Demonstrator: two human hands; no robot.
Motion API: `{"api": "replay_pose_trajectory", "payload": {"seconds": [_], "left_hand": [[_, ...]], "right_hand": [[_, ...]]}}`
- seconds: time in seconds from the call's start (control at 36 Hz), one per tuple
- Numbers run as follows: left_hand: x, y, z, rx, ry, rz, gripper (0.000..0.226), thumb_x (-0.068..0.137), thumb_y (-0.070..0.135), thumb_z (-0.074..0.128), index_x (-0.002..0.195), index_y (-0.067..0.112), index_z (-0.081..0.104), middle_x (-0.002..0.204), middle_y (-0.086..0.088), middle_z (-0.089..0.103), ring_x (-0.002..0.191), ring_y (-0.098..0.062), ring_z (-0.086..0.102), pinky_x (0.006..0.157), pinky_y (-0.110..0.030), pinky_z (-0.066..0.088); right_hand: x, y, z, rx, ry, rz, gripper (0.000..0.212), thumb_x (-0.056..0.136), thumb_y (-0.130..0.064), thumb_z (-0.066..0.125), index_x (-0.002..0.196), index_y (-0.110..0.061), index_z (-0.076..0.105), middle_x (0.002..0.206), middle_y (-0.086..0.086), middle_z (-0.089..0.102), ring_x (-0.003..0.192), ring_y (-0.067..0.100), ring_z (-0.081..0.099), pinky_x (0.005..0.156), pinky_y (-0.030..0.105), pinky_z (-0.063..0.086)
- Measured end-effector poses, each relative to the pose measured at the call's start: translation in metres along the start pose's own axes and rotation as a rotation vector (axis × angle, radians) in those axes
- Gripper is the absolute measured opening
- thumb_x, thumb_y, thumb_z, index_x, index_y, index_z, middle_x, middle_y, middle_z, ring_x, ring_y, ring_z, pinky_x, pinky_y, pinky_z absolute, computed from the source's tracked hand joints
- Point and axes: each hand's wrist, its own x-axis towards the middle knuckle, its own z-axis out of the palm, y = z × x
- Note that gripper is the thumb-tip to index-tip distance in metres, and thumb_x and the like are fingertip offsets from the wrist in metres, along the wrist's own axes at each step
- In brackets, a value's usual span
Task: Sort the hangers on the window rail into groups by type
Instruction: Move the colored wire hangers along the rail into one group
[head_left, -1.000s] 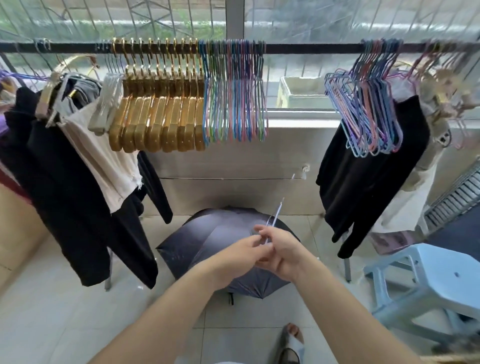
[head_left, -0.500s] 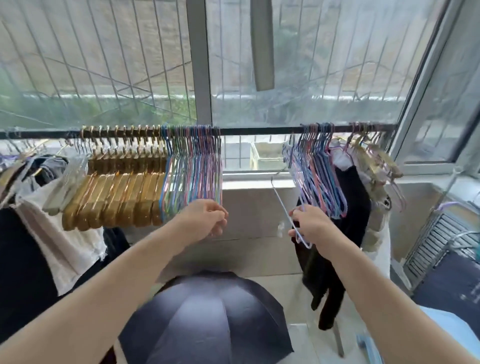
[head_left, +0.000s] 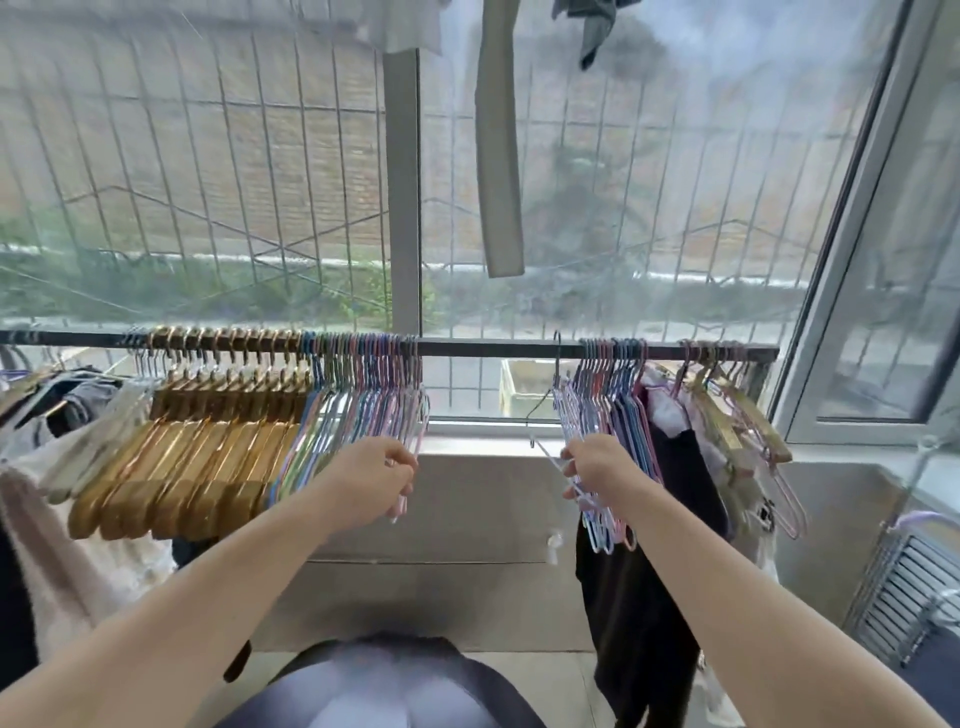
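Dark umbrella (head_left: 384, 680) open on floor, bottom centre. Black garment (head_left: 644, 597) hanging at right. Cream garment (head_left: 67, 561) at left. Window grille (head_left: 208, 182) behind glass. Pale cloth strip (head_left: 498, 156) hanging above. Metal rack (head_left: 904, 597) far right.

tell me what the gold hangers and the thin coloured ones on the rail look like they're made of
Gold hangers: thick, flat-armed, with a shiny metallic sheen, likely gold-finished plastic or wood. Thin coloured hangers: slim pastel rods, probably coated wire.
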Motion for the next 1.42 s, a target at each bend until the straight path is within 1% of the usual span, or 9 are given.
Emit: {"api": "replay_pose_trajectory", "payload": {"seconds": [0.14,0.39,0.53,0.64,0.89,1.0,1.08,1.19,1.42], "left_hand": [[0.005,-0.005,-0.003,-0.082,0.029,0.002,0.015,0.103,0.01,0.053,0.109,0.021,0.061,0.093,-0.01,0.073,0.064,-0.017,0.069,0.051,-0.023,0.051],[0.018,-0.027,-0.02,-0.08,0.029,0.012,0.015,0.105,0.011,0.052,0.113,0.017,0.062,0.092,-0.019,0.072,0.053,-0.014,0.057,0.051,-0.025,0.051],[0.022,-0.034,-0.019,-0.062,0.014,0.005,0.014,0.105,0.013,0.052,0.111,0.021,0.063,0.092,-0.013,0.071,0.057,-0.013,0.058,0.053,-0.023,0.053],[0.024,-0.034,-0.02,-0.068,0.002,0.013,0.014,0.105,0.012,0.052,0.109,0.019,0.064,0.09,-0.011,0.071,0.057,-0.012,0.058,0.053,-0.022,0.051],[0.025,-0.043,-0.033,-0.068,0.057,-0.027,0.019,0.105,0.012,0.05,0.104,0.017,0.068,0.082,-0.007,0.069,0.053,-0.008,0.054,0.049,-0.019,0.045],[0.021,-0.048,-0.036,-0.086,0.066,-0.068,0.02,0.106,0.014,0.049,0.101,0.019,0.068,0.078,-0.004,0.068,0.057,-0.009,0.056,0.052,-0.021,0.045],[0.019,-0.051,-0.041,-0.116,0.082,-0.087,0.021,0.106,0.013,0.049,0.101,0.016,0.07,0.08,-0.005,0.067,0.059,-0.011,0.057,0.051,-0.021,0.045],[0.013,-0.057,-0.044,-0.126,0.091,-0.11,0.02,0.105,0.013,0.05,0.102,0.015,0.069,0.079,-0.008,0.067,0.056,-0.012,0.055,0.049,-0.022,0.045],[0.003,-0.063,-0.052,-0.181,0.084,-0.135,0.02,0.105,0.011,0.05,0.104,0.014,0.07,0.08,-0.01,0.067,0.055,-0.013,0.056,0.048,-0.021,0.047]], "right_hand": [[0.015,0.013,0.009,0.045,0.04,0.039,0.024,0.101,-0.01,0.038,0.104,0.002,0.058,0.091,0.018,0.058,0.076,0.032,0.061,0.06,0.037,0.048],[0.036,0.04,0.019,-0.242,0.188,-0.054,0.02,0.1,-0.013,0.041,0.097,-0.005,0.059,0.108,0.023,0.068,0.086,0.03,0.061,0.083,0.045,0.055],[0.012,0.03,0.021,-0.386,0.226,-0.109,0.046,0.097,-0.015,0.044,0.143,-0.01,0.037,0.123,0.015,0.056,0.095,0.028,0.056,0.077,0.037,0.042],[-0.001,0.014,0.025,-0.401,0.35,-0.33,0.05,0.095,-0.015,0.05,0.144,-0.01,0.043,0.135,0.013,0.05,0.105,0.024,0.052,0.091,0.042,0.047],[-0.026,-0.032,0.105,-0.412,-0.107,-0.359,0.025,0.097,-0.02,0.052,0.104,-0.011,0.075,0.098,0.003,0.073,0.093,0.022,0.066,0.082,0.033,0.051],[-0.02,-0.036,0.15,-0.344,-0.17,-0.336,0.028,0.097,-0.029,0.052,0.094,-0.008,0.071,0.089,0.006,0.068,0.089,0.026,0.064,0.077,0.035,0.048],[-0.011,-0.036,0.177,-0.287,-0.125,-0.278,0.034,0.096,-0.041,0.054,0.069,-0.021,0.05,0.064,-0.003,0.048,0.06,0.016,0.045,0.057,0.032,0.033],[-0.008,-0.037,0.194,-0.207,-0.124,-0.194,0.032,0.096,-0.043,0.057,0.108,-0.013,0.056,0.097,0.0,0.059,0.088,0.019,0.056,0.071,0.032,0.039],[-0.012,-0.035,0.198,-0.217,-0.105,-0.238,0.02,0.095,-0.019,0.057,0.113,-0.016,0.051,0.104,0.001,0.061,0.093,0.022,0.059,0.081,0.035,0.048]]}}
